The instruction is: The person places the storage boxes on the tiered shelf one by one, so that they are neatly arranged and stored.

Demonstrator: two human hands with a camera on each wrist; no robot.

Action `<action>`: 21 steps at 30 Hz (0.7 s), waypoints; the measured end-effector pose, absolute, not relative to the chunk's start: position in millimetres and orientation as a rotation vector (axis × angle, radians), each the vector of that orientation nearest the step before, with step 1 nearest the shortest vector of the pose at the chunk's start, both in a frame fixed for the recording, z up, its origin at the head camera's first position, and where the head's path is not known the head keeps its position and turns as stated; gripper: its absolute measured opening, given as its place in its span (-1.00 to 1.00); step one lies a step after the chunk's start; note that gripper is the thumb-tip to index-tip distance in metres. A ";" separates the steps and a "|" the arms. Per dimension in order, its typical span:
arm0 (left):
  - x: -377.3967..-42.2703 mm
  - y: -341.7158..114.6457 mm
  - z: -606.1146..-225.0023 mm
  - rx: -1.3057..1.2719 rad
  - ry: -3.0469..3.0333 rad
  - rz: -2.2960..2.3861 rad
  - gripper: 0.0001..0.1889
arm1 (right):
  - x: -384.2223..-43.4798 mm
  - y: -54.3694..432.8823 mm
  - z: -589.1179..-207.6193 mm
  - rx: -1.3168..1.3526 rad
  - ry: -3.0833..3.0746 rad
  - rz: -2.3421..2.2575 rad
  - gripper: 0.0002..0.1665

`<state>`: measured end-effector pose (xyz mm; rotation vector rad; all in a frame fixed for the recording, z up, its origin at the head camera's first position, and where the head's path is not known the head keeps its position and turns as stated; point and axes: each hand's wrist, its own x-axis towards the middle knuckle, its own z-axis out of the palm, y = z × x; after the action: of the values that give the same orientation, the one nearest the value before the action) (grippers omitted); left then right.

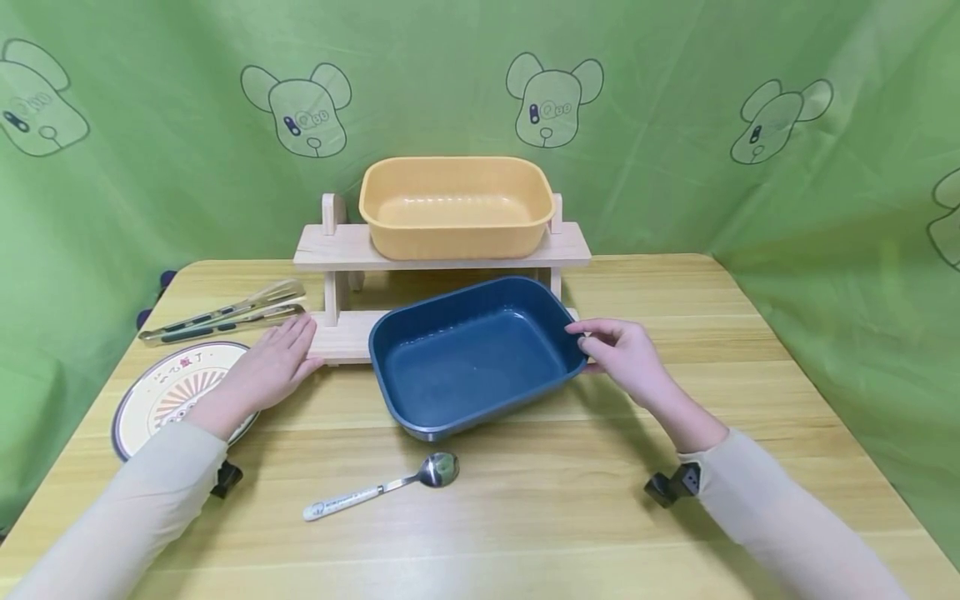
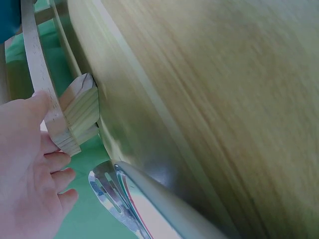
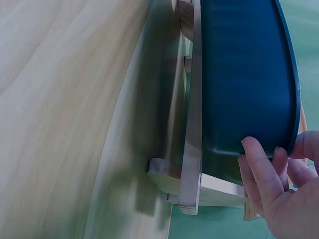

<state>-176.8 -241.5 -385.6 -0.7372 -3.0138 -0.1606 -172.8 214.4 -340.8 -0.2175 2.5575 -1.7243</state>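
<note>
A dark blue rectangular tub [image 1: 472, 358] sits askew at the lower shelf [image 1: 345, 337] of a two-tier wooden rack, jutting out past its front edge. My right hand [image 1: 618, 354] pinches the tub's right end, with the thumb at the rim and the fingers against the outer wall [image 3: 249, 74]. At the lower shelf's left end, my left hand [image 1: 273, 358] grips the board between thumb and fingers; the left wrist view shows the thumb on the board's edge [image 2: 42, 69]. A yellow tub [image 1: 457, 242] stands on the upper shelf.
A spoon [image 1: 375, 492] lies in front of the blue tub. On the left, a round patterned plate [image 1: 142, 400] lies partly under my left forearm, with metal tongs [image 1: 217, 323] behind it. Green curtain [image 1: 435, 75] surrounds the wooden table [image 1: 525, 525] at the back and sides.
</note>
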 end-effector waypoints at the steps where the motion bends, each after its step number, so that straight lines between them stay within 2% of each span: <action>1: -176.7 -241.3 -385.6 -0.737 -3.015 -0.161 -0.35 | -172.9 214.2 -340.9 -0.216 2.556 -1.725 -0.64; 21: -176.6 -241.0 -384.9 -0.733 -3.026 -0.169 -0.34 | -174.1 215.1 -344.1 -0.148 2.602 -1.763 -0.64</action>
<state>-176.6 -241.0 -384.9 -0.7326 -3.0257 -0.1691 -174.1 215.1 -344.1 -0.1478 2.6024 -1.7630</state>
